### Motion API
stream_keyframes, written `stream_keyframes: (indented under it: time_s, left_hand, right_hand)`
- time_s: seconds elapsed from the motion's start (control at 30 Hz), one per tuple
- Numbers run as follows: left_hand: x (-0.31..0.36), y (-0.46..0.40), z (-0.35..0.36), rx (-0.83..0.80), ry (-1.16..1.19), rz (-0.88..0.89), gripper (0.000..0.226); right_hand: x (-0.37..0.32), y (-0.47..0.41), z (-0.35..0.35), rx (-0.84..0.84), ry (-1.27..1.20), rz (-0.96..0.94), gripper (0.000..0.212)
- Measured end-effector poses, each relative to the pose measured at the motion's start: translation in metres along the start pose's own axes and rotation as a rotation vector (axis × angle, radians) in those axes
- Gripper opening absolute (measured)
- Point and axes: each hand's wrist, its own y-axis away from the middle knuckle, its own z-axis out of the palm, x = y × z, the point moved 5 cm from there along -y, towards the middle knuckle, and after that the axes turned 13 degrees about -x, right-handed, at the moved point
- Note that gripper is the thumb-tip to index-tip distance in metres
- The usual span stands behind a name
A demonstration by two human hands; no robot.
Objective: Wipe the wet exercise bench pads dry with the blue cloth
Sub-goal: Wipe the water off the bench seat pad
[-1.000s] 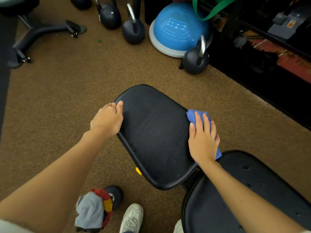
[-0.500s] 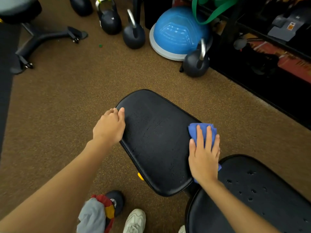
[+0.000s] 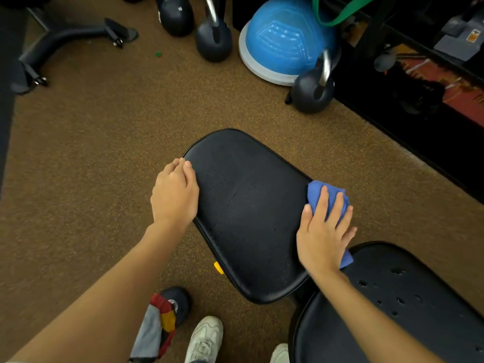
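Left hand (image 3: 175,192): fingers curled over the left edge of the front bench pad (image 3: 248,213), gripping it.
Right hand (image 3: 323,231): fingers straight, pressing the blue cloth (image 3: 318,191) flat on the pad's right edge.
Rear pad (image 3: 408,297): beaded with droplets.

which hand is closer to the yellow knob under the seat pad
Left, narrowly, as seen in this view. The left hand grips the seat pad's left edge above the knob; the right hand presses the cloth on the opposite edge.
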Motion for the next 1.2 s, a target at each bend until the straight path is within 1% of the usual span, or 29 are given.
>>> stream_keyframes:
  time_s: [0.07,0.13,0.27,0.33,0.4,0.5,0.6,0.7,0.77,0.8,0.83,0.9,0.93,0.97,1.03,1.1,1.17,1.2]
  left_hand:
    - [-0.003,-0.001,0.002,0.023,0.02,0.04,0.047]
    - [-0.007,-0.001,0.002,0.041,0.077,0.07,0.046]
    - [-0.019,-0.004,-0.005,0.096,0.383,0.027,0.045]
    - [-0.025,-0.007,-0.009,0.113,0.524,-0.012,0.047]
    - [-0.03,-0.01,-0.012,0.125,0.61,-0.028,0.047]
    - [-0.037,-0.013,-0.014,0.134,0.634,-0.047,0.048]
    - [-0.047,-0.016,-0.019,0.153,0.656,-0.062,0.047]
    - [-0.048,-0.021,-0.026,0.201,0.685,-0.039,0.043]
    - [-0.045,-0.024,-0.028,0.214,0.693,-0.018,0.041]
    - [-0.042,-0.025,-0.028,0.227,0.671,0.001,0.04]
    - [-0.036,-0.024,-0.028,0.251,0.62,0.03,0.038]
    - [-0.02,-0.018,-0.026,0.302,0.473,0.118,0.036]
    - [-0.007,-0.014,-0.022,0.307,0.403,0.177,0.036]
    - [0.007,-0.01,-0.016,0.293,0.318,0.236,0.038]
    - [0.036,-0.004,0.004,0.225,0.109,0.309,0.043]
    - [0.051,-0.011,0.026,0.073,-0.034,0.223,0.053]
    - [0.049,-0.03,0.039,-0.045,-0.146,0.09,0.064]
    - [0.045,-0.039,0.041,-0.065,-0.223,0.056,0.068]
  right_hand:
    - [-0.007,-0.017,-0.008,0.059,0.024,0.024,0.05]
    - [-0.014,-0.034,-0.014,0.058,0.051,0.033,0.045]
    - [-0.043,-0.058,-0.024,0.039,0.076,-0.012,0.043]
    - [-0.07,-0.065,-0.026,0.022,0.063,-0.073,0.045]
    - [-0.102,-0.07,-0.024,0.009,0.044,-0.145,0.046]
    - [-0.153,-0.072,-0.016,-0.014,0.034,-0.271,0.05]
    - [-0.192,-0.065,-0.004,-0.087,0.067,-0.403,0.055]
    - [-0.219,-0.041,0.006,-0.134,0.128,-0.566,0.055]
    - [-0.229,-0.022,0.012,-0.219,0.097,-0.643,0.053]
    - [-0.233,-0.014,0.014,-0.289,0.018,-0.674,0.052]
    - [-0.234,-0.007,0.013,-0.379,-0.119,-0.693,0.051]
    - [-0.228,-0.003,-0.001,-0.521,-0.55,-0.661,0.048]
    - [-0.219,-0.006,-0.012,-0.512,-0.741,-0.611,0.043]
    - [-0.205,-0.011,-0.024,-0.434,-0.849,-0.557,0.039]
    - [-0.169,-0.023,-0.047,-0.219,-0.848,-0.466,0.032]
    - [-0.126,-0.037,-0.059,-0.083,-0.782,-0.367,0.03]
    - [-0.079,-0.046,-0.061,-0.043,-0.715,-0.226,0.03]
    - [-0.055,-0.047,-0.06,-0.047,-0.693,-0.139,0.03]
